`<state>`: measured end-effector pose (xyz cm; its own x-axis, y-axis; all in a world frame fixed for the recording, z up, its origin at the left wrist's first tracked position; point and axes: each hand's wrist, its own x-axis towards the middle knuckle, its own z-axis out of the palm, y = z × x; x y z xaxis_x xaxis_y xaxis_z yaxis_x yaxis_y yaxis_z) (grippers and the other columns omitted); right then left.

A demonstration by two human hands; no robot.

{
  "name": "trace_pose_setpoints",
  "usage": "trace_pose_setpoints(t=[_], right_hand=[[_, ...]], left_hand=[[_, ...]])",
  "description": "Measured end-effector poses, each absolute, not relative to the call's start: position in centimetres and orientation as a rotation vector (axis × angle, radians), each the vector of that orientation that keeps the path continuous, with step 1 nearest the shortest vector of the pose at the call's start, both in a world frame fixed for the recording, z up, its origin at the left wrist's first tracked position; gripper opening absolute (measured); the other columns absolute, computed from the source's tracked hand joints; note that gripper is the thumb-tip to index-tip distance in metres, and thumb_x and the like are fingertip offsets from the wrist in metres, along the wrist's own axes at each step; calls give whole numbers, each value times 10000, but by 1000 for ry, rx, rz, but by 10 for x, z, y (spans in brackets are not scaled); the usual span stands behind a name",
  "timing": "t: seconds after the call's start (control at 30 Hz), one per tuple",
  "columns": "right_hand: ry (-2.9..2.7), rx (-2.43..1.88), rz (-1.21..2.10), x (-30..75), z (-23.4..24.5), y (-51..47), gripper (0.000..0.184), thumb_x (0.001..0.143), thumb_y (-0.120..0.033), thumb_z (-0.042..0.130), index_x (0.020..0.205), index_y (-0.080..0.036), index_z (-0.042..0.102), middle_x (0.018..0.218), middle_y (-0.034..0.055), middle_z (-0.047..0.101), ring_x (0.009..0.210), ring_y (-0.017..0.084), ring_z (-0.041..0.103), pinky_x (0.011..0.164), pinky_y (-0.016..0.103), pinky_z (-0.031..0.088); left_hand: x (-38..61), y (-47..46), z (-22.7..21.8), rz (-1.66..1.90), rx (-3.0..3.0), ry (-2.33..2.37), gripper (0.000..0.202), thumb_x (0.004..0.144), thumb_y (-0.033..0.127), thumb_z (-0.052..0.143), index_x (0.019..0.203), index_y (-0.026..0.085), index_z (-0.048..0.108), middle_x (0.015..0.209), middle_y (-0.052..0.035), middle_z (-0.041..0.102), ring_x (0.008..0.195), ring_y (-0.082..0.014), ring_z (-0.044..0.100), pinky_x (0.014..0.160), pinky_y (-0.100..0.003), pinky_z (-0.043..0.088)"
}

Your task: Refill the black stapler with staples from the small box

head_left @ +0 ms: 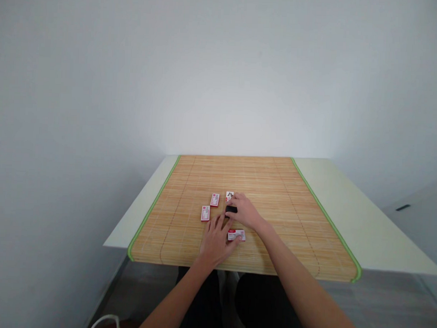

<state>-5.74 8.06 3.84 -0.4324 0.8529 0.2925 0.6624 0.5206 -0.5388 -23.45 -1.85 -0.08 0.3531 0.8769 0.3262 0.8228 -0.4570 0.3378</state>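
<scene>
Likely positioning: right hand (246, 212) curled over black rectangular block (231, 209), can't tell if clamped; left hand (215, 242) spread, nearer, thumb over white-red rectangular box (235, 234); next probably calls for steady fingers

A smooth, pale grey-white wall (250, 74) fills the upper half, brightest just above the table, dimming to soft grey shadow at both sides. Against it stands a broad, cream-white rectangular table (332, 187), its middle covered by a tan slatted mat (268, 177) that looks like bamboo — bright green edging (331, 224) runs down both sides. Below lies a dark grey floor (146, 281). At far right — a short, dark, narrow bar (403, 208) on a pale surface.
</scene>
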Motion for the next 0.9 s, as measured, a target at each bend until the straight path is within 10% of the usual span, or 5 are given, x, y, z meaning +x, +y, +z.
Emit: trace_pose_setpoints(t=[0.37, 0.9], right_hand=[[-2009, -1247, 627, 47, 79, 52, 318, 923, -455, 680, 1175, -261, 681, 1078, 60, 665, 935, 212, 596, 797, 343, 482], [-1694, -1577, 785, 124, 12, 23, 506, 840, -570, 682, 1216, -233, 707, 1049, 82, 714, 863, 218, 645, 690, 329, 525]], left_hand=[[-234, -17, -3, 760, 2407, 1543, 815, 846, 663, 673, 1554, 354, 413, 1649, -46, 338, 1437, -421, 336, 1165, -641, 317], [-233, -19, 1, 790, 2460, 1544, 830, 830, 635, 704, 1551, 345, 413, 1637, -57, 348, 1454, -389, 336, 1181, -617, 327]])
